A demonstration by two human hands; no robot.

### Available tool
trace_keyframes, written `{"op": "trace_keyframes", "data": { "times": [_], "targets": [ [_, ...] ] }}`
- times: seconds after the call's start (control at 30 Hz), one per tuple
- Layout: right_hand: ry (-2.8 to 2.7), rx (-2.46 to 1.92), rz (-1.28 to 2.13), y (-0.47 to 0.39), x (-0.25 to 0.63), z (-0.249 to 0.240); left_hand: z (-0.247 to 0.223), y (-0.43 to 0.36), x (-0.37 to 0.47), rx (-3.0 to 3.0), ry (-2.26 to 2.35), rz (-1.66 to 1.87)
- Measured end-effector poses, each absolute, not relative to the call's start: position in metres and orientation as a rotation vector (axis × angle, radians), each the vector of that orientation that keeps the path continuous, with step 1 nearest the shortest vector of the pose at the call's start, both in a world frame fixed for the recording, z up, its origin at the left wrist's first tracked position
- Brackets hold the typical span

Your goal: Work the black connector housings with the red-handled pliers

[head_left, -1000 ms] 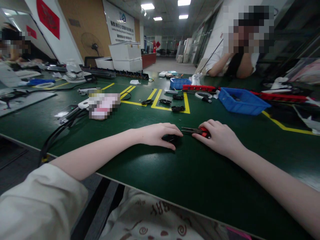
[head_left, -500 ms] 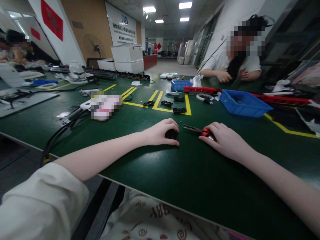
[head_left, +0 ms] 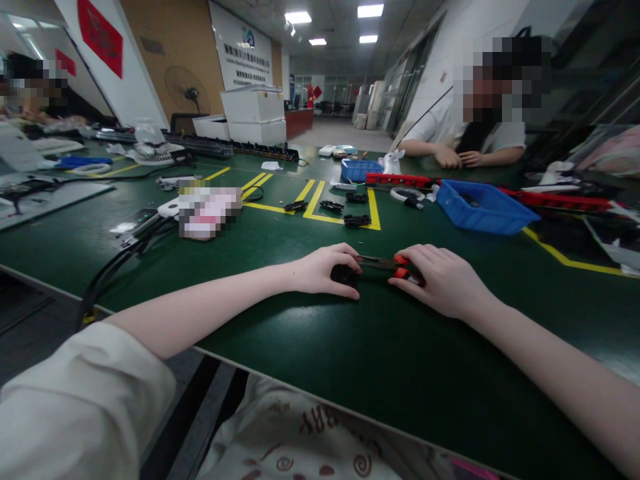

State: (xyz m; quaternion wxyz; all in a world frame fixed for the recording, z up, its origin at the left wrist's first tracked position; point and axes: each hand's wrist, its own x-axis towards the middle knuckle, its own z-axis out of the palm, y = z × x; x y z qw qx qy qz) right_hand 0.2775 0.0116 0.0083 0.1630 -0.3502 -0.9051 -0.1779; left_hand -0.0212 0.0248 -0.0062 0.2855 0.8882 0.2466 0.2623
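My left hand [head_left: 330, 270] is closed around a small black part [head_left: 345, 275], its fingers above and its thumb below. Most of that part is covered by the hand, so its kind does not show. In my right hand [head_left: 443, 277] is a pair of pliers [head_left: 377, 262] with red handles and long narrow jaws. The jaws point left, and their tips reach the upper side of the black part near my left fingertips. Whether the tips grip it, I cannot tell. Both hands are low over the green table [head_left: 320, 347].
Several small black parts [head_left: 331, 206] lie within and beside yellow tape lines. A blue bin [head_left: 487, 210] stands on the right, with a smaller blue basket [head_left: 361, 170] farther back. A phone [head_left: 213, 213] and cables [head_left: 117, 273] are at left. A co-worker [head_left: 465, 143] sits across the table.
The pliers have moved left, from a gap beside the black part to touching or nearly touching it, and their handles are spread wider. My left hand stays almost in place.
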Motion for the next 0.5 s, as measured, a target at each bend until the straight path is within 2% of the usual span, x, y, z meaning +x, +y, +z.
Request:
{"op": "trace_keyframes", "data": {
  "times": [0.5],
  "targets": [
    [-2.577,-0.875,-0.572,0.0098,0.2767,0.0089,0.0031,0.0232,-0.0277,2.418,0.644,0.654]
  ]
}}
